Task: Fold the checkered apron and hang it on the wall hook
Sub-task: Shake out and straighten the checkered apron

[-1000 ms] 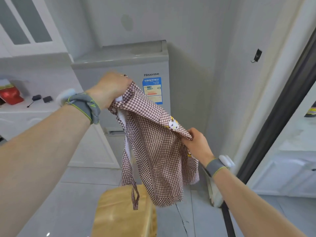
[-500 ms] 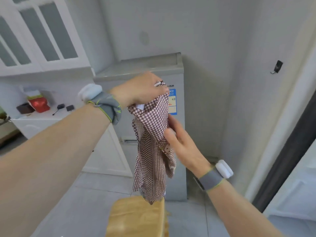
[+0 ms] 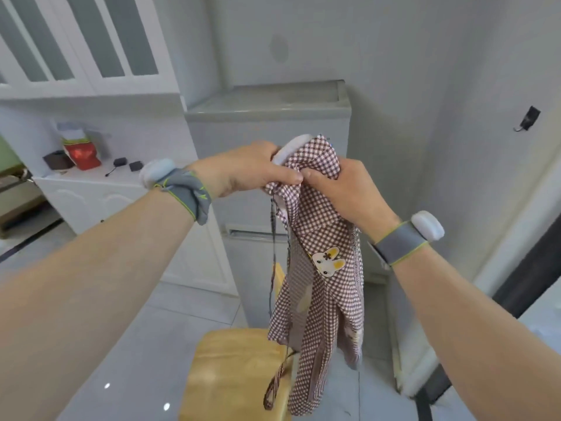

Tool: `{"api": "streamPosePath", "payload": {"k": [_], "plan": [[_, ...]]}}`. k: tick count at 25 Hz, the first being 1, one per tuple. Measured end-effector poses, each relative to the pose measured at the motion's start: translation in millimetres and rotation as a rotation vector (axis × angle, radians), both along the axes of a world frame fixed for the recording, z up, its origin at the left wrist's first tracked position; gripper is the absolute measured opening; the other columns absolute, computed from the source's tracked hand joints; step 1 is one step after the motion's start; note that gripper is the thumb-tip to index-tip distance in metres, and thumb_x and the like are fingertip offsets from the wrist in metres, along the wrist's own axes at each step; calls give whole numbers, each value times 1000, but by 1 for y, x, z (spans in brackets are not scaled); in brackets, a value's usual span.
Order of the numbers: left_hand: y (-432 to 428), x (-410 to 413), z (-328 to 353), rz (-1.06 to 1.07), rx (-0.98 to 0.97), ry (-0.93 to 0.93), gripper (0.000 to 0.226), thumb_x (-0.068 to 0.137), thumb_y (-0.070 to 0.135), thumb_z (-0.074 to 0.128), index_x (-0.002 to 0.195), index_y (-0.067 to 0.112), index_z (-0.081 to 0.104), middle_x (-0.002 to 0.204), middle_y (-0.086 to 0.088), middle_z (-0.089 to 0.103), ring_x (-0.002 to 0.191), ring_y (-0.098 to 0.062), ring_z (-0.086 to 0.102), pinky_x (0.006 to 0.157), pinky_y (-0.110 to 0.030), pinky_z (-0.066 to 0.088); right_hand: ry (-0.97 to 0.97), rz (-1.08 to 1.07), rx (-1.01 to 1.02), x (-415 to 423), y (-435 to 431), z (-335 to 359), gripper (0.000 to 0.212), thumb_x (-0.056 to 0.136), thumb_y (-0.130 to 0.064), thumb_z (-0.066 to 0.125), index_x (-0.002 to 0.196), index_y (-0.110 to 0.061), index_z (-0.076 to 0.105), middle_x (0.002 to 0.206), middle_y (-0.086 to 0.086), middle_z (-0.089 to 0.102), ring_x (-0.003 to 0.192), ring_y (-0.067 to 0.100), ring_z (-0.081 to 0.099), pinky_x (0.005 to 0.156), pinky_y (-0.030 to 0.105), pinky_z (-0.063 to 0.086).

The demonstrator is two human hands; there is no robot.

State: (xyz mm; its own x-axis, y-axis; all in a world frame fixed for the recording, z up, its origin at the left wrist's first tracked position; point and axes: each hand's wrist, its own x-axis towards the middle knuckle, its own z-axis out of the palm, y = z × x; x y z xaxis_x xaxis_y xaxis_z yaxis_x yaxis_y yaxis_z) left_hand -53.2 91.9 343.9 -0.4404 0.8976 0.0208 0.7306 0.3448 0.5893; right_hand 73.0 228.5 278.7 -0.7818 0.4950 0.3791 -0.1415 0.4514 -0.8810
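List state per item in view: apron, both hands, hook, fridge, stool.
checkered apron: bunched at the top, hanging free, strap dangling
left hand: closed on the apron's top
right hand: closed on the apron's top
wall hook: bare, nothing hung
fridge: doors shut
wooden stool: upright under the apron; contact unclear

The floor (image 3: 188, 317) is pale, glossy tile, and a wooden stool (image 3: 230, 375) stands on it at 6 o'clock; a grey fridge (image 3: 267, 117) stands on the floor at 12 o'clock of the stool, its top bare; at 9 o'clock a white counter (image 3: 91, 180) carries a red bag (image 3: 81, 150), a dark box (image 3: 57, 159) touching its left side, and two small black items (image 3: 127, 164) near its right.
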Motion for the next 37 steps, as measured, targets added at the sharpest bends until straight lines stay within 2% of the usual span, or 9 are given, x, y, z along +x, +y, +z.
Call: {"api": "streamPosePath", "payload": {"k": [5, 9, 12, 16, 22, 26, 30, 34, 37], "plan": [[6, 10, 23, 32, 195, 36, 35, 71, 35, 68, 103, 21, 69, 101, 1, 73, 92, -14, 65, 83, -34, 48, -139, 380, -436, 18, 11, -15, 29, 88, -10, 64, 113, 4, 62, 113, 18, 71, 100, 30, 69, 90, 43, 54], [14, 18, 23, 57, 223, 51, 29, 74, 27, 64, 102, 21, 70, 99, -1, 74, 94, -19, 67, 84, -38, 51, -149, 224, -403, 17, -6, -66, 22, 83, -2, 68, 105, 1, 68, 106, 13, 74, 100, 31, 70, 96, 48, 52], [23, 30, 24, 102, 337, 35, 24, 77, 24, 61, 98, 16, 70, 97, -8, 75, 95, -24, 68, 83, -42, 52, 37, 26, -466, 24, -1, -74, 14, 88, -10, 66, 99, -3, 71, 100, 8, 76, 94, 24, 72, 91, 44, 56], [31, 39, 33, 150, 448, 13, 28, 74, 27, 60, 95, 10, 68, 94, -11, 75, 88, -27, 70, 78, -46, 57, 2, 51, -283, 38, 11, -81, 14, 86, -15, 70, 99, -10, 71, 95, -4, 75, 89, 11, 71, 79, 27, 57], [41, 42, 38, 224, 647, -375, 10, 80, 10, 58, 77, 17, 65, 67, 2, 70, 58, -13, 66, 54, -25, 52, -112, -97, -160, 43, 27, -128, 9, 89, -8, 62, 94, -7, 70, 93, 0, 75, 84, 12, 68, 81, 33, 55], [39, 22, 22, 327, 648, -347, 13, 84, 11, 57, 91, 16, 66, 83, -3, 72, 68, -17, 71, 56, -29, 56, -166, -279, -33, 63, 48, -151, 17, 88, -9, 60, 78, -22, 63, 75, -11, 68, 67, -4, 58, 65, 26, 46], [37, -1, 2, 474, 601, -440, 17, 86, 13, 56, 101, 15, 62, 94, -9, 72, 74, -21, 70, 56, -29, 55, -364, -177, -39, 90, 60, -187, 8, 89, -18, 65, 92, -12, 70, 87, 1, 73, 78, 13, 65, 73, 29, 49], [39, -2, -9, 489, 566, -477, 9, 87, 9, 55, 88, 15, 62, 89, -9, 69, 73, -21, 68, 64, -36, 58, -356, -169, -246, 98, 58, -214, 26, 83, -18, 73, 104, -6, 62, 99, 13, 72, 94, 32, 68, 84, 46, 54], [44, -2, -4, 519, 571, -538, 25, 86, 13, 56, 111, 9, 60, 98, -8, 71, 82, -23, 70, 64, -35, 57, -362, -198, -244, 100, 47, -220, 74, 67, -47, 82, 124, -14, 47, 113, 3, 64, 106, 20, 63, 93, 41, 52]]}}
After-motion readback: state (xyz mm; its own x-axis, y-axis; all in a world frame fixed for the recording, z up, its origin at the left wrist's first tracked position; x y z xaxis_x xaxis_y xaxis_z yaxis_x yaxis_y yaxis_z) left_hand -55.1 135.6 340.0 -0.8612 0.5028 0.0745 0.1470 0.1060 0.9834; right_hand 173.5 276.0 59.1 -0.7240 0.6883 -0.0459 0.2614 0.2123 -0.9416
